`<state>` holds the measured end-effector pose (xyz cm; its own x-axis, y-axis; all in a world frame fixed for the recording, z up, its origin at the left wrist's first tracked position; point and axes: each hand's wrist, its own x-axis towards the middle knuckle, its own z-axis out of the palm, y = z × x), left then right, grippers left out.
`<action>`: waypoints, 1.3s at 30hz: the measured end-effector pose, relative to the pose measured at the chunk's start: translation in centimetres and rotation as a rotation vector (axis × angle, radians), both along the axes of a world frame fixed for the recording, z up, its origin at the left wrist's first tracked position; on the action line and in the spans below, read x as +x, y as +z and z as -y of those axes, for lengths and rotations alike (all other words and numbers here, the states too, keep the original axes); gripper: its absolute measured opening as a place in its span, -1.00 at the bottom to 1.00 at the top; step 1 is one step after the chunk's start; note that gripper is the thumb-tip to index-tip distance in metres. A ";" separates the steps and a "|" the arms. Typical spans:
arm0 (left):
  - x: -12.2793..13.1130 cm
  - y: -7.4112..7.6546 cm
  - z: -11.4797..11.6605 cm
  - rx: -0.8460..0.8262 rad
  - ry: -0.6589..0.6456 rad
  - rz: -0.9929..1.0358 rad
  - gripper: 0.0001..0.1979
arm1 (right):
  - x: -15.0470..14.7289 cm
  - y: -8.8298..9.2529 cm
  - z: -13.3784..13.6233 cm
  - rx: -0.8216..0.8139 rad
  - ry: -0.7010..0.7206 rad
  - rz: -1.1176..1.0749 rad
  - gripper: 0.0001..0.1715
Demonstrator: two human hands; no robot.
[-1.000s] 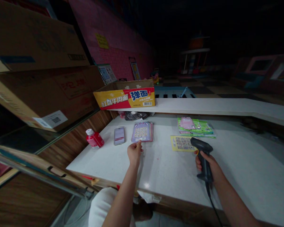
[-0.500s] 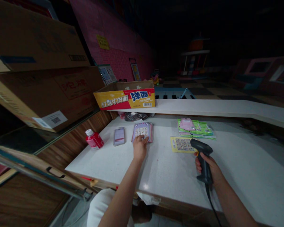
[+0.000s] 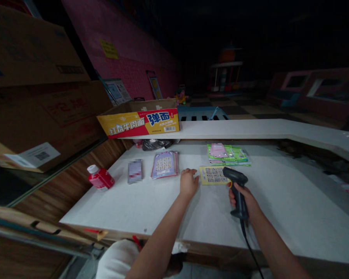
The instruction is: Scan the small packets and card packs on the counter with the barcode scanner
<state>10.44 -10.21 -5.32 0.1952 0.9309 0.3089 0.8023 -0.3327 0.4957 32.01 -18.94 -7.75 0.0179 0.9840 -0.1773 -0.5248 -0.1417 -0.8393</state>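
My right hand (image 3: 244,199) is wrapped round the grip of a black corded barcode scanner (image 3: 236,190), its head over the right end of a yellow sheet printed with rows of codes (image 3: 211,175). Just left of that sheet is my left hand (image 3: 189,182), holding nothing, fingers apart and partly curled. Farther left lies a stack of purple printed packets (image 3: 164,164). Behind the yellow sheet rests a pile of green and pink packets (image 3: 228,154).
A phone-like rectangle (image 3: 135,171) and a red bottle with a white cap (image 3: 101,178) are on the left of the white counter (image 3: 133,209). An open noodle carton (image 3: 142,123) sits on the raised ledge (image 3: 244,128). Large cardboard boxes (image 3: 46,112) are stacked at left.
My left hand has lifted off the purple packets and moved right, close to the yellow sheet. The right hand still holds the scanner over the sheet. The view has turned slightly right.
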 end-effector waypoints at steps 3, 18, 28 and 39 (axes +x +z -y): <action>2.7 -0.2 -1.5 -0.086 -0.026 -0.056 -0.62 | 0.1 -0.2 -0.2 -0.010 0.010 -0.017 -0.51; 4.8 0.9 -5.2 -0.259 -0.072 -0.309 -0.20 | 0.1 -0.2 -0.6 -0.007 0.010 -0.012 -0.53; 2.5 0.6 -5.5 -0.393 -0.449 0.460 -0.82 | -0.4 0.3 0.5 0.084 0.084 -0.048 -0.48; 1.4 -3.1 -2.9 -0.285 0.000 1.270 -0.52 | -0.5 0.6 0.8 0.093 0.145 -0.023 -0.54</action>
<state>11.82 -7.31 -8.40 -0.0861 0.9939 0.0696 -0.2765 -0.0909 0.9567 31.55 -19.75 -7.19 -0.1288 0.9881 -0.0838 -0.5236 -0.1395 -0.8405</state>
